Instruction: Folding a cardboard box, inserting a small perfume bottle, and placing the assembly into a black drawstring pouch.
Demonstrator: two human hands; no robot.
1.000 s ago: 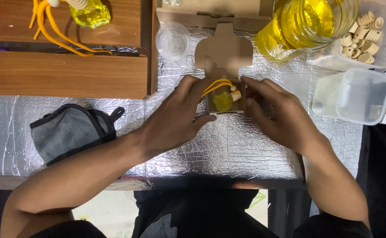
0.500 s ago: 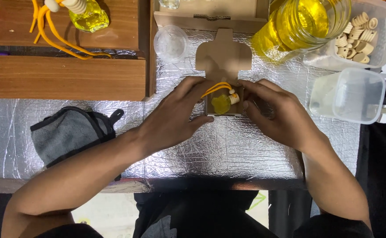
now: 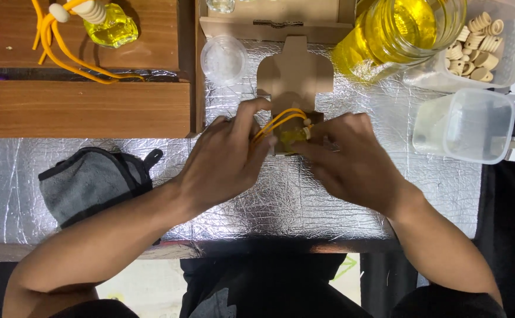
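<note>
Both hands meet over a small brown cardboard box [image 3: 293,75] whose flap lies open on the foil-covered table. Between them sits a small glass bottle of yellow liquid [image 3: 291,138] with a wooden cap and a looped orange cord [image 3: 276,122]. My left hand [image 3: 225,159] pinches the cord and the box's left side. My right hand [image 3: 349,162] holds the bottle and the box's right side; its fingers hide most of the bottle.
A wooden tray [image 3: 81,109] at the back left carries another yellow bottle with orange cord [image 3: 107,23]. A grey cloth pouch [image 3: 90,184] lies left. A jar of yellow liquid [image 3: 401,32], a tub of wooden caps [image 3: 484,41], a plastic tub [image 3: 466,126] and a clear cup [image 3: 223,59] stand behind.
Both hands stay on the bottle and box. The fingers have closed in slightly around it; the orange cord loop has shifted a little leftwards under my left fingers.
</note>
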